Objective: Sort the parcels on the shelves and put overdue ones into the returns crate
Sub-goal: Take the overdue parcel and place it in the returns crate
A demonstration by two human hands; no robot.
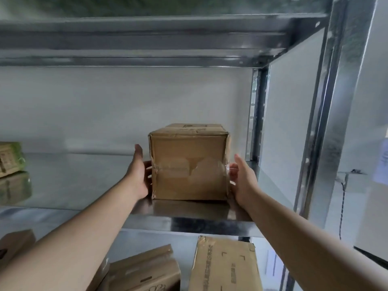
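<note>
Left hand and right hand, fingers straight, press the sides of the box; box sits on the shelf.

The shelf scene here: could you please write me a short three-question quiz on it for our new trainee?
1. True or false: the taped box stands on the shelf near its front edge.
2. Where are the hands relative to the taped box?
A. both on top
B. left hand at its left side, right hand at its right side
C. both underneath
3. Fill in: at the far left of the same shelf lies a ____-tinted parcel.

Key: 1 true; 2 B; 3 green
</note>
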